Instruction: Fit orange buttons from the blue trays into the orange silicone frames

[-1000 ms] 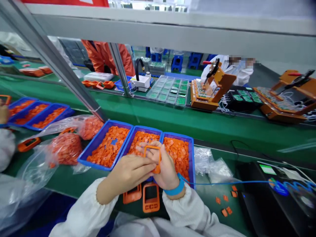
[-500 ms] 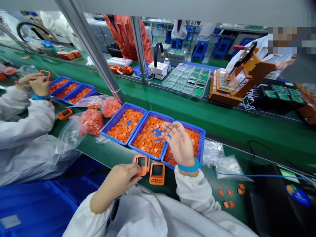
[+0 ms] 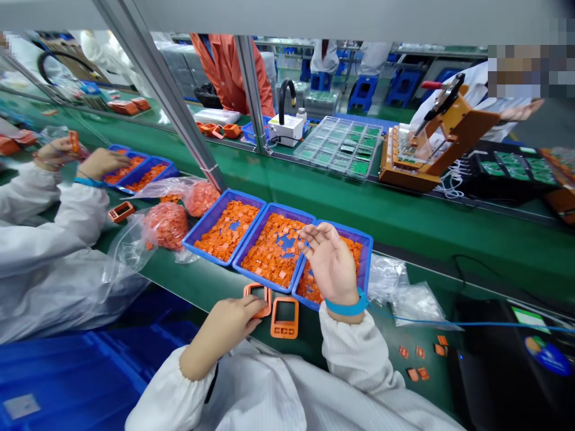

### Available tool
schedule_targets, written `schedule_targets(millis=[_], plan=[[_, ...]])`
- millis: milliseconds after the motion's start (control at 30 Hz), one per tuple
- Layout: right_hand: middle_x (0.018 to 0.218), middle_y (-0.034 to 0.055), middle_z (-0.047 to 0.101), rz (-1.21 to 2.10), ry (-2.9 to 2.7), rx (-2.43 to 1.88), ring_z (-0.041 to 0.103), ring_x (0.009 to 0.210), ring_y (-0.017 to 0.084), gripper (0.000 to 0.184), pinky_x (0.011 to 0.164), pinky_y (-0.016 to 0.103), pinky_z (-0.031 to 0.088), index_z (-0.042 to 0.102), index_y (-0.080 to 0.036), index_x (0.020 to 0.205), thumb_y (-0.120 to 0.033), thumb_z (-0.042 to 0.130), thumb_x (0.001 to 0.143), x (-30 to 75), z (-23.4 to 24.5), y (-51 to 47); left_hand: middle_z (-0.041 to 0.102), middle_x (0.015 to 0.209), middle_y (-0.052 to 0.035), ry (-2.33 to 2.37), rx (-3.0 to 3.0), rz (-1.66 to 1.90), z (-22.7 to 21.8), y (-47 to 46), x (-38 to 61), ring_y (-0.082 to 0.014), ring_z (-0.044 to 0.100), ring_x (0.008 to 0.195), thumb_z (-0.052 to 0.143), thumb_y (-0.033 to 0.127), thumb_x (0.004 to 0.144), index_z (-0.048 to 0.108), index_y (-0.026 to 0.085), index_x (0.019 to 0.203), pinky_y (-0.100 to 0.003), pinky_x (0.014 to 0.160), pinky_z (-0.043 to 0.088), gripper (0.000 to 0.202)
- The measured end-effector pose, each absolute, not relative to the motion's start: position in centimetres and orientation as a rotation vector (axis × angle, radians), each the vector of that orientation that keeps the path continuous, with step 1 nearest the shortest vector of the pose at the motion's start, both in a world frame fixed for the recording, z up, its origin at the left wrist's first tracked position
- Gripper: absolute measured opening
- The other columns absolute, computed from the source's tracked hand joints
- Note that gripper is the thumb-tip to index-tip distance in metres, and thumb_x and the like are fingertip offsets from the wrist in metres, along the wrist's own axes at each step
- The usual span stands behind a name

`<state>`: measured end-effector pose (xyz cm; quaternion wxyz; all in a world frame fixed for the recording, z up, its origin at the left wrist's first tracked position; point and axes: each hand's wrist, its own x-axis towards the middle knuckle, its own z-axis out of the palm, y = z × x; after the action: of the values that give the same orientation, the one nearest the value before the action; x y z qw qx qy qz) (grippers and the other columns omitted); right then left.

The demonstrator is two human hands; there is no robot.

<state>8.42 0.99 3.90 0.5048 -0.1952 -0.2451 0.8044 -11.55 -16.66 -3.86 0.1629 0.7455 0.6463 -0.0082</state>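
Note:
My left hand (image 3: 231,320) rests at the bench's near edge, its fingers closed on an orange rubber case (image 3: 257,297). A second orange case (image 3: 284,317) lies flat just to the right of it. My right hand (image 3: 330,263), with a blue wrist strap (image 3: 347,307), hovers over the right one of three blue trays (image 3: 362,263). Its fingers are spread and hold nothing that I can see. The trays hold several small orange square parts (image 3: 272,248).
Two plastic bags of orange parts (image 3: 167,222) lie left of the trays. A co-worker's white sleeves and hands (image 3: 96,161) work at more blue trays on the left. Empty clear bags (image 3: 404,296), loose orange parts (image 3: 420,359) and a black device (image 3: 507,365) sit right. A green conveyor (image 3: 359,215) runs behind.
A second ago both hands held one orange case together. The left hand has since brought it down to the bench edge, and the right hand has let go and moved over the right tray.

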Motion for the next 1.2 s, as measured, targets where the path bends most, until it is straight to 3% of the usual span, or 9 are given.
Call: schedule_targets(millis=[300,500,633,767,933,1200], plan=[[0.104,0.0020,0.077,1.927,-0.597,-0.490,0.071,0.104,0.019,0.014,0.084,0.030,0.056,0.070,-0.026,0.092,-0.039,0.068,0.093,8.6,3.8,1.0,0.080,0.107,-0.0037,1.902,2.093,-0.042,-2.8,-16.8,-11.6,-0.0207,0.077,0.085,0.065,0.019,0.098,0.072,0.026,0.111,-0.027,0.074,0.054,0.017],[0.103,0.0015,0.077,1.928,-0.594,-0.482,0.071,0.103,0.018,0.014,0.085,0.029,0.056,0.071,-0.025,0.092,-0.039,0.071,0.091,8.6,3.8,0.9,0.076,0.127,-0.0047,1.878,2.203,0.085,-2.2,-17.2,-11.1,-0.0204,0.078,0.080,0.069,0.024,0.097,0.070,0.026,0.116,-0.029,0.067,0.055,0.019],[0.102,0.0016,0.077,1.920,-0.598,-0.481,0.071,0.103,0.018,0.013,0.085,0.029,0.057,0.071,-0.025,0.092,-0.038,0.072,0.090,8.5,3.9,0.9,0.080,0.121,-0.0044,1.717,2.362,0.407,-2.4,-17.9,-9.1,-0.0231,0.080,0.094,0.057,0.027,0.106,0.070,0.024,0.119,-0.032,0.074,0.059,0.018],[0.102,0.0018,0.077,1.920,-0.606,-0.465,0.071,0.101,0.018,0.011,0.084,0.029,0.058,0.071,-0.025,0.092,-0.036,0.072,0.090,8.5,4.0,0.9,0.080,0.127,-0.0072,1.610,2.371,0.233,-3.3,-17.7,-7.0,-0.0268,0.081,0.095,0.068,0.033,0.100,0.072,0.023,0.119,-0.036,0.075,0.061,0.021],[0.099,0.0007,0.076,1.908,-0.620,-0.440,0.072,0.098,0.017,0.010,0.083,0.027,0.059,0.072,-0.025,0.091,-0.034,0.072,0.089,8.7,4.1,1.0,0.082,0.109,-0.0070,1.584,2.283,0.093,-3.9,-17.0,-6.2,-0.0220,0.079,0.087,0.065,0.023,0.101,0.073,0.023,0.117,-0.031,0.078,0.060,0.018],[0.098,0.0002,0.076,1.914,-0.599,-0.455,0.073,0.098,0.016,0.011,0.084,0.025,0.060,0.074,-0.025,0.090,-0.035,0.077,0.085,8.7,3.9,1.1,0.083,0.096,-0.0012,1.503,2.353,0.412,-1.6,-17.4,-7.3,-0.0159,0.079,0.077,0.058,0.024,0.106,0.072,0.024,0.107,-0.025,0.071,0.058,0.014]])
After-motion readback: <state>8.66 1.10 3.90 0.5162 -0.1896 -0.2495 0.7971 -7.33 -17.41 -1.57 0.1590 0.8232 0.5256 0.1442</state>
